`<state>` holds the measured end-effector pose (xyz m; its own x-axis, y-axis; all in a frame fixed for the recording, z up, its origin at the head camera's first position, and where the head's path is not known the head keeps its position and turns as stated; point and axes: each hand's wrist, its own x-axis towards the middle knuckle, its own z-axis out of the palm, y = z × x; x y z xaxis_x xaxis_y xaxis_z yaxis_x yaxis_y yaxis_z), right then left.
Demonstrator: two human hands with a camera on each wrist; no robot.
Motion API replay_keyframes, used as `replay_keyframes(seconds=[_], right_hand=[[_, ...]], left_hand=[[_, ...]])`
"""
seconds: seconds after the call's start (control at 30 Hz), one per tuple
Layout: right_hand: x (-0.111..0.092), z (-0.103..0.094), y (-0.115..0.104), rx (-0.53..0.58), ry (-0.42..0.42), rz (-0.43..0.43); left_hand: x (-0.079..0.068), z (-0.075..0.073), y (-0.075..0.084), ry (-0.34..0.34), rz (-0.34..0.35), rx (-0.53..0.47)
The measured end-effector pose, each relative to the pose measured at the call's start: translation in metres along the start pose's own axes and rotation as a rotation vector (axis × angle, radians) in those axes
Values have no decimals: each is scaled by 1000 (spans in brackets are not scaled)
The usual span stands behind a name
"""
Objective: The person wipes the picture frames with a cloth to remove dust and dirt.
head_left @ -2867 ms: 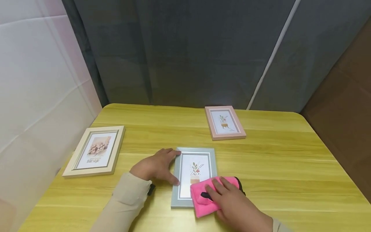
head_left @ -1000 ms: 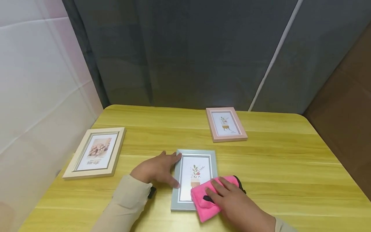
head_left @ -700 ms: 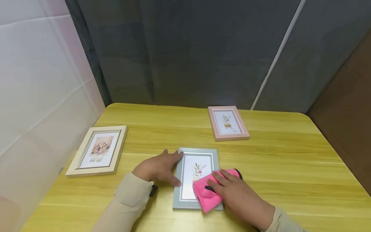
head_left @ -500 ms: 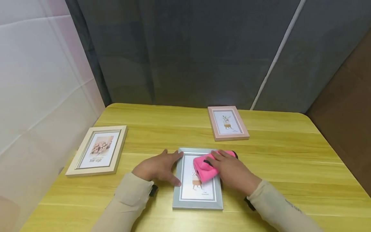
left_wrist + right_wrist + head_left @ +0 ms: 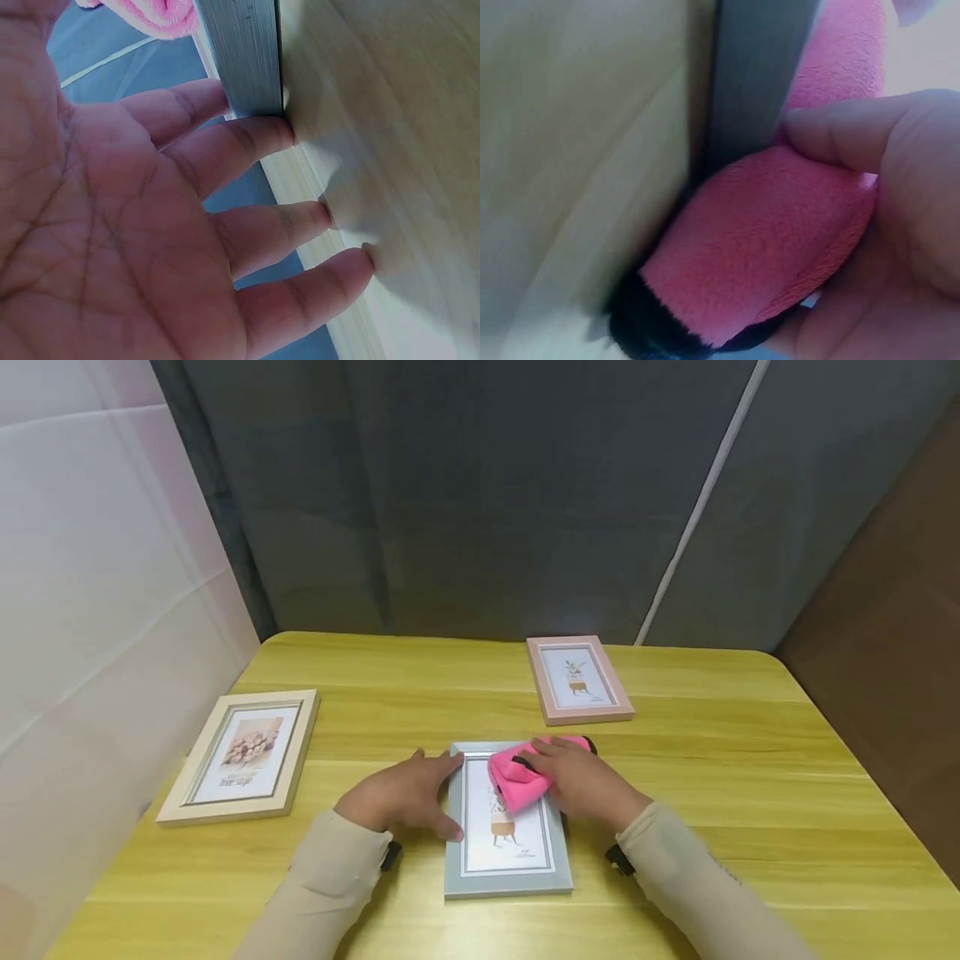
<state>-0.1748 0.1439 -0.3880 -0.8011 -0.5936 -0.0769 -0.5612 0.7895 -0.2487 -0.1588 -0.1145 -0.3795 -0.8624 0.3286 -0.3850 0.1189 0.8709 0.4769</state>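
Observation:
In the head view a grey-blue picture frame point(image 5: 510, 884) lies face up near the front middle of the table, with a plant print behind its pane. My left hand point(image 5: 401, 795) rests at its left edge, thumb and forefinger spread along the border. The left wrist view shows the other fingers point(image 5: 300, 300) extended, tips on the tabletop. My right hand point(image 5: 588, 781) grips a folded pink cloth point(image 5: 517, 789) with black edging, laid over the frame's upper right corner. In the right wrist view the thumb point(image 5: 840, 133) pinches the cloth beside the frame's side.
A cream picture frame point(image 5: 300, 752) lies at the left of the wood-grain table point(image 5: 750, 793). Toward the back edge lies a pink picture frame point(image 5: 592, 714). A dark grey curtain point(image 5: 465, 502) hangs behind, a white one point(image 5: 97, 577) at the left.
My right hand has slid the cloth up from the grey-blue frame's lower right corner to its upper right, baring the lower print. My left hand stays at the left edge.

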Motion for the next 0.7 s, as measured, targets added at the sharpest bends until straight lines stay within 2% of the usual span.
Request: replay_keyframes(seconds=[0.17, 0.47, 0.6, 0.7], right_hand=[[-19, 3, -12, -25, 6, -67], [-74, 12, -28, -84, 20, -169], [-90, 16, -32, -73, 34, -187], [-94, 18, -33, -75, 34, -178]], left_hand=[[-1, 1, 0, 6, -7, 7], [-2, 1, 2, 15, -5, -9], [-1, 1, 2, 15, 0, -19], [-1, 1, 1, 11, 2, -23]])
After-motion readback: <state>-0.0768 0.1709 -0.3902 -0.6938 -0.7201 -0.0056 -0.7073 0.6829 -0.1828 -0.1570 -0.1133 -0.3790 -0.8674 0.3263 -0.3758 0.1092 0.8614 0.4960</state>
